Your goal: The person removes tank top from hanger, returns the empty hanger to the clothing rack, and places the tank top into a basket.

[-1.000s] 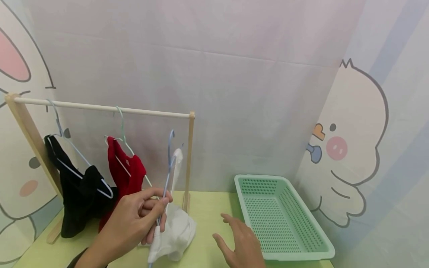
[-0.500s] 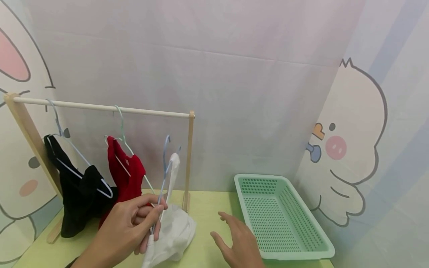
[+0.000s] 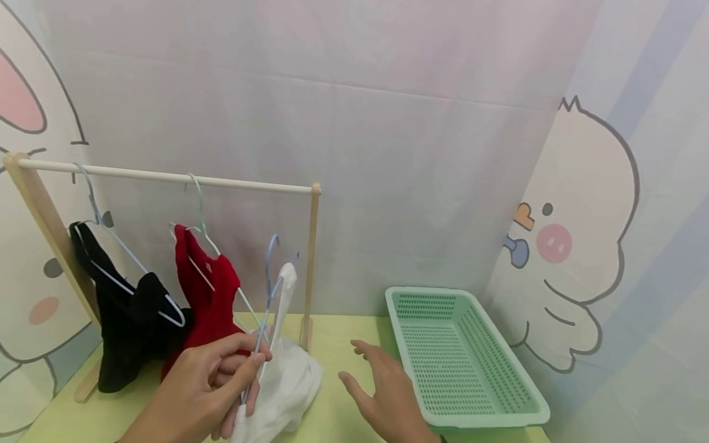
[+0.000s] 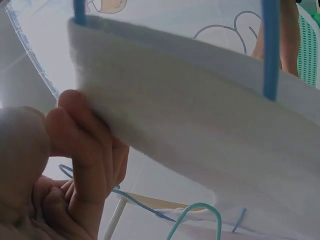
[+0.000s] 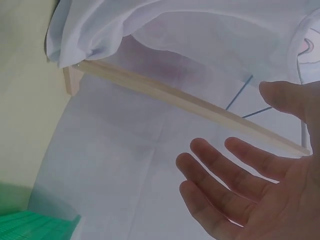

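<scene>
The head view looks forward and down over the table (image 3: 338, 344). Both wrist views look upward, very close; they share the white cloth (image 4: 200, 130), perhaps also the rack (image 5: 190, 102).

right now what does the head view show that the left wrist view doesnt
Only the head view shows the wooden rack with a black garment and a red garment hanging from it, the empty green basket, and the right hand open above the table. Only the left wrist view shows the fingers close up, pressed to the cloth's edge. Both show the left hand gripping the blue hanger with the white garment.
</scene>
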`<state>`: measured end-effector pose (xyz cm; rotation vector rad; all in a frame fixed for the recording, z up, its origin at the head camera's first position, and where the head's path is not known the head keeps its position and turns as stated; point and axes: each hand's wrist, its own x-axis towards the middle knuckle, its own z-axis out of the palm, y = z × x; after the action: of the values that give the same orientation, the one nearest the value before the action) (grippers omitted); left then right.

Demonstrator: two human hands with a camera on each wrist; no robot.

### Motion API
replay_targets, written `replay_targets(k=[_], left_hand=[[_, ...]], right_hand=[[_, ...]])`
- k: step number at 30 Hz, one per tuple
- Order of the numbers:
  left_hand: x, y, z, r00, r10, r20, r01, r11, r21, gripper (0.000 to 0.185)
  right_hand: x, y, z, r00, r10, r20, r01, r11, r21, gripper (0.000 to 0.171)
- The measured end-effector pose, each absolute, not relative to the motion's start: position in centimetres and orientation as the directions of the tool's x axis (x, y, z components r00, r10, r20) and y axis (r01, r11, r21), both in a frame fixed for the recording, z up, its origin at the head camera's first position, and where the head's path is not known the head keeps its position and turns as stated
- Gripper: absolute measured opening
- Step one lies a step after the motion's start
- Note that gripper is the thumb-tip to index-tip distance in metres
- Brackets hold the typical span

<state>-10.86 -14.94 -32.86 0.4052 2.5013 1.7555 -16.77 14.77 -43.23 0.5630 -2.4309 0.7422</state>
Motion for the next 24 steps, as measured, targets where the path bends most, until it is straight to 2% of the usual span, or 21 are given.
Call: replay_targets(k=[14,24], left_hand=[[-10.3,-15.5,-34.1,-0.96,0.26,0.104,0.203,0.391,0.898,0.039],[-9.8,-15.5,-34.4,-0.979,0.205,0.014,0.098,0.407,0.908,0.041]], right_hand=[[-18.1,13.0,-42.1,-0.761,-0.305,0.573,-0.578,0.719,-0.386,0.047],[-18.9,12.2,-41.5,-0.753,-0.317,0.576,-0.604,0.681,-0.415,0.047]])
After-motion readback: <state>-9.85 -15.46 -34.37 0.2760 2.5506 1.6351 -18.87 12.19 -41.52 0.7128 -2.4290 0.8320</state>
